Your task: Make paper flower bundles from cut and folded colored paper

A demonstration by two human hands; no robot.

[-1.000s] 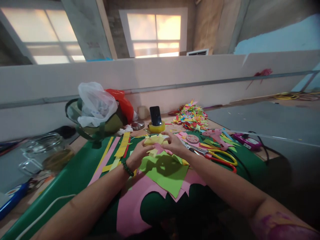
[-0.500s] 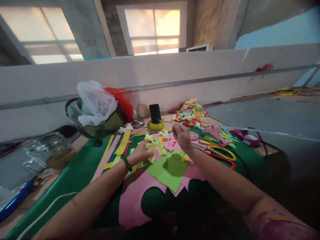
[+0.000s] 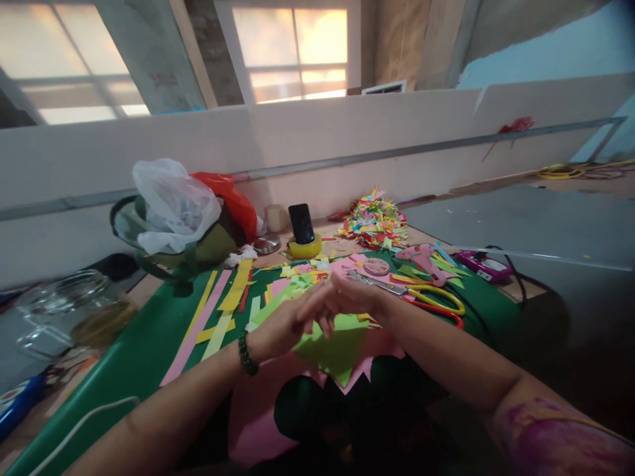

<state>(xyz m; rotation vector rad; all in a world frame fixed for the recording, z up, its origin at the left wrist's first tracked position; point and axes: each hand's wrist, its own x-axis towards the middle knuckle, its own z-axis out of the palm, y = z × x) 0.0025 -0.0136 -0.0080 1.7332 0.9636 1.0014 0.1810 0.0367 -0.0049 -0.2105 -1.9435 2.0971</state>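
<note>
Lime-green paper (image 3: pixel 340 357) lies beneath the grip, left hand (image 3: pixel 285 320) meeting right hand (image 3: pixel 350 295); whether anything's pinched, I can't tell. Handling paper seems the step, calling next for a light touch. Scissors (image 3: pixel 397 289) lie rightward.

The sheet (image 3: pixel 337 357) is lime green, the paper (image 3: pixel 258 410) pink — the mat (image 3: pixel 143 344) deep green.

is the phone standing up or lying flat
Standing up: the phone rises on end from the yellow roll, its dark face turned toward the camera. How far it leans back, I cannot tell.
</note>
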